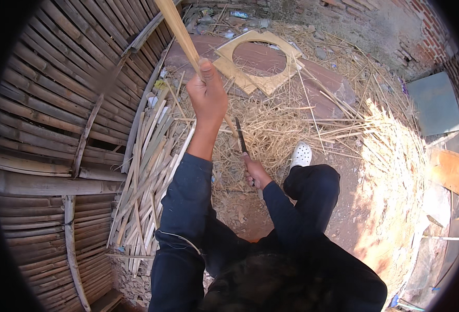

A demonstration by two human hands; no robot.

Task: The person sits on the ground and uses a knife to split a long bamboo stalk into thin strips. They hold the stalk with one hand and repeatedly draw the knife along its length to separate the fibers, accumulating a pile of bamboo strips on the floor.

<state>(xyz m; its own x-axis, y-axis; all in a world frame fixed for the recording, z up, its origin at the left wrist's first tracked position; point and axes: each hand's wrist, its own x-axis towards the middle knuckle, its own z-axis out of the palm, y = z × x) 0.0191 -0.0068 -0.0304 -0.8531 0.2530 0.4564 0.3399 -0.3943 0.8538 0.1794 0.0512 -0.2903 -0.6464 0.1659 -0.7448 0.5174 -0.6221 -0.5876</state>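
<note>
My left hand (207, 94) is closed round a long, pale bamboo strip (178, 32), its thumb lying along the upper side. The strip runs from the top edge of the view down past the fist, and its lower end comes close to the blade. My right hand (255, 174) grips a knife (241, 136) with a long, narrow dark blade that points away from me. I cannot tell whether the blade touches the strip. Beneath both hands lies a heap of thin bamboo shavings (271, 127).
A bamboo slat wall (47, 99) rises on the left, with a pile of split strips (143, 192) along its foot. Ahead, a square board with a round hole (258, 86) lies on a reddish slab (333, 93). A brick wall (416, 31) stands behind. My foot wears a white clog (301, 154).
</note>
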